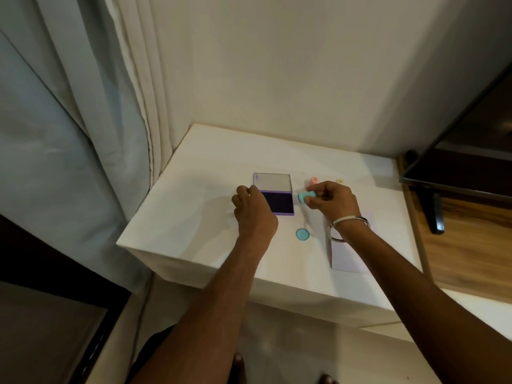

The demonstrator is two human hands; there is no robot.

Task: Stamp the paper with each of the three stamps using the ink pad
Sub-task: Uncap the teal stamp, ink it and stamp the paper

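A purple ink pad [279, 203] lies open on the white table [194, 206], its clear lid [273, 182] folded back. My left hand [253, 210] rests on the pad's left side and covers part of it. My right hand [331, 200] holds a teal stamp [305, 196] on its side just right of the pad, stamping face turned left. The stamp's round teal cap [302, 234] lies on the table nearer me. A pink stamp [313, 180] and a yellowish stamp [340, 181] stand behind my right hand. The pale paper [345, 256] lies under my right wrist.
A wall rises behind the table and curtains [83, 106] hang at the left. A dark screen on a stand [454, 167] sits on a wooden surface at the right. My right wrist wears a metal bangle [350, 221].
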